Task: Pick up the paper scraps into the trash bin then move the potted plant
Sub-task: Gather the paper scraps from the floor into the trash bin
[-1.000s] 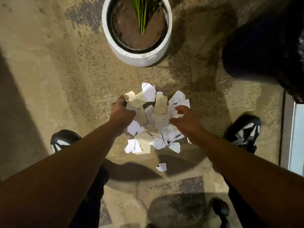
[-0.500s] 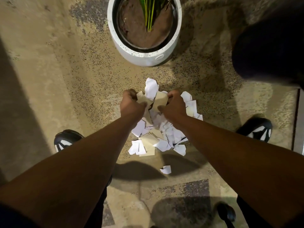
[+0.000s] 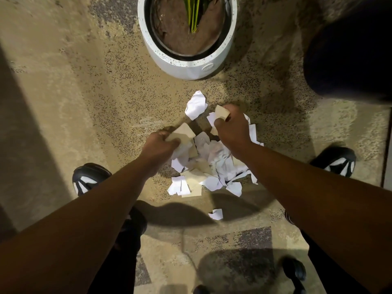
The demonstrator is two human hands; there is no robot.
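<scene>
A heap of white and tan paper scraps (image 3: 214, 166) lies on the speckled floor between my feet. My left hand (image 3: 161, 146) grips a tan scrap and some white ones at the heap's left edge. At the far right of the heap, my right hand (image 3: 231, 126) is curled round another tan scrap. One crumpled white piece (image 3: 196, 105) sits just beyond my hands, and a single small scrap (image 3: 216, 214) lies apart, nearer to me. The potted plant (image 3: 188, 66), a white round pot with soil and green stalks, stands just beyond the heap. A dark rounded shape (image 3: 350, 56) at top right may be the trash bin.
My black-and-white shoes (image 3: 90, 177) (image 3: 335, 161) flank the heap. A chair base with dark casters (image 3: 294, 270) stands close behind me at the bottom. A dark strip (image 3: 385, 149) runs along the right edge of the floor.
My hands, close together at the heap's far edge half a second ago, have drawn apart, each with scraps in its fingers. The left has pulled back toward me.
</scene>
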